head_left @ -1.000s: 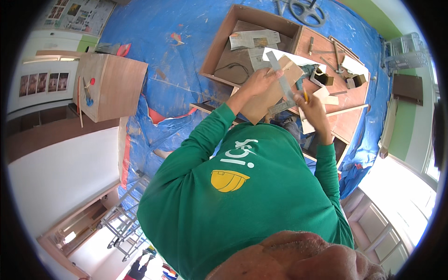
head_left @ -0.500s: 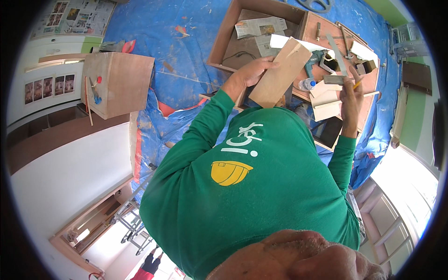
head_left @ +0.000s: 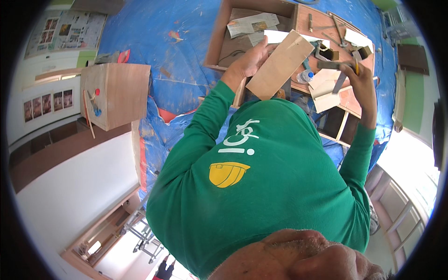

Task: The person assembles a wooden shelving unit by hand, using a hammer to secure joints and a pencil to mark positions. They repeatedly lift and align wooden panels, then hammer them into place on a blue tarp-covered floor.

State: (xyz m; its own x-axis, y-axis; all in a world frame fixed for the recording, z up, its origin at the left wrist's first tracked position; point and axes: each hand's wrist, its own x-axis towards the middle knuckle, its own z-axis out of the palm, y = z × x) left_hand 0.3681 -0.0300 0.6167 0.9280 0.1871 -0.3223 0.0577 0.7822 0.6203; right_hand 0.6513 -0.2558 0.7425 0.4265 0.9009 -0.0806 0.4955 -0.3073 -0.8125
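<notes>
1. Standing at far left on the blue tarp [head_left: 154,42]: a closed plywood box [head_left: 119,93] with small tools leaning on its side, well apart from both hands.
2. Gripping a flat plywood board [head_left: 280,65] by its left edge: the left hand [head_left: 247,63], fingers wrapped behind, thumb in front, grip firmly closed on the panel.
3. Held tilted above the open wooden tray [head_left: 219,37] and clear of the bench, lower corner close to the chest; face looks bare, no marking line visible from this angle.
4. Lying inside the tray behind the board: folded paper sheets [head_left: 252,23], untouched.
5. Cluttering the bench [head_left: 354,100] to the right: offcuts, a small plastic bottle [head_left: 305,76], flat pale pieces.
6. Closed around a metal try square [head_left: 338,70] and what looks like a yellow pencil [head_left: 357,65]: the right hand [head_left: 357,77], grip shut on both, raised just beside the board's right end.
7. Judged progress: board picked up and measuring tools in hand, but square not yet laid on the board; marking and any cutting apparently left to do.
</notes>
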